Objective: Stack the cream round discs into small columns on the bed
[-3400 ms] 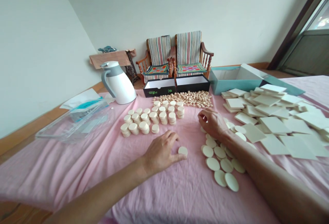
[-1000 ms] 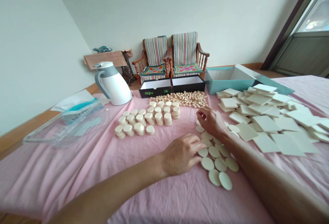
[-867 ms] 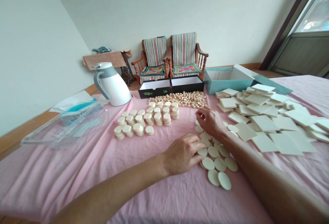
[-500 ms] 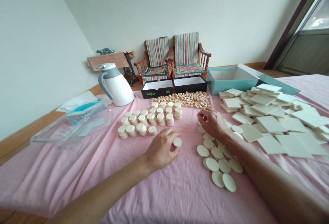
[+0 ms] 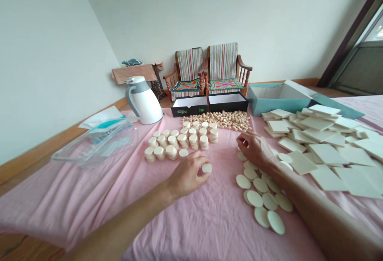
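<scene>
My left hand (image 5: 187, 175) rests on the pink cloth (image 5: 104, 189) with its fingers pinched round a cream round disc (image 5: 206, 168). Just beyond it stand several short stacks of round discs (image 5: 179, 139). My right hand (image 5: 254, 149) lies curled over loose flat round discs (image 5: 263, 197) spread on the cloth, fingers bent; what it holds is hidden. My right forearm crosses those discs.
Cream square tiles (image 5: 323, 141) cover the right side. Small tan wooden pieces (image 5: 221, 119) lie before two black boxes (image 5: 209, 103) and a teal box (image 5: 278, 97). A white jug (image 5: 143, 101) and a clear plastic tray (image 5: 95, 143) stand at the left. Two striped chairs are behind.
My left hand took a disc from the loose discs and carried it left toward the stacks. My right hand has stayed in place over the loose discs.
</scene>
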`<state>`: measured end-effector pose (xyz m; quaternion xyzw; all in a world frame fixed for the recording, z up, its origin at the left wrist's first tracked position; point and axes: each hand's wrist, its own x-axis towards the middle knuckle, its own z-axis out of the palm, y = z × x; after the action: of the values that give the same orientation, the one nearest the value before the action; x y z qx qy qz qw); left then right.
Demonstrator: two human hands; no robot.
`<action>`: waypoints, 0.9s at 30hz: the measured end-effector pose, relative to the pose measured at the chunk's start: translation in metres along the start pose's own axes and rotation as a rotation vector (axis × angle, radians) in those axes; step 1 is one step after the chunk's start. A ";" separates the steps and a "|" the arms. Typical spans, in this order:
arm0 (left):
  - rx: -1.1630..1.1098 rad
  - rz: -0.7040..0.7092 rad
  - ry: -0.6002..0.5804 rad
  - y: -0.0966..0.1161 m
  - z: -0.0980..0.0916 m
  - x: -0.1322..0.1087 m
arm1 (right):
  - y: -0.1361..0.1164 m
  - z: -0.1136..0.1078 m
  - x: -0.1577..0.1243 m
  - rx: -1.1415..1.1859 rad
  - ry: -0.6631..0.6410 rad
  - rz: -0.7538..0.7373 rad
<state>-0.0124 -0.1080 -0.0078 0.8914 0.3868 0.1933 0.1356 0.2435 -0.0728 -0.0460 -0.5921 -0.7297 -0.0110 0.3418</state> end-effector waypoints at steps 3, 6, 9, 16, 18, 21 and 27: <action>0.120 -0.053 0.130 -0.017 -0.020 -0.001 | 0.001 0.001 0.000 -0.001 0.000 -0.006; 0.291 -0.092 0.211 -0.036 -0.038 0.000 | 0.000 0.001 0.000 -0.001 -0.009 -0.012; 0.402 -0.140 0.188 -0.047 -0.045 0.001 | -0.001 0.001 -0.001 -0.009 -0.014 0.002; 0.445 -0.186 0.143 -0.051 -0.037 0.000 | -0.001 0.002 0.000 -0.012 -0.021 0.001; 0.438 -0.183 0.153 -0.050 -0.036 0.001 | -0.001 0.001 0.000 -0.013 -0.024 0.006; 0.390 -0.144 0.207 -0.041 -0.035 0.003 | -0.002 0.000 0.000 -0.010 -0.027 0.004; -0.008 0.132 0.020 0.000 -0.010 0.012 | -0.003 -0.001 0.000 -0.017 -0.034 -0.003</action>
<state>-0.0094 -0.0980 0.0040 0.9123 0.3279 0.2124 0.1226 0.2416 -0.0740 -0.0442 -0.5940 -0.7362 -0.0077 0.3242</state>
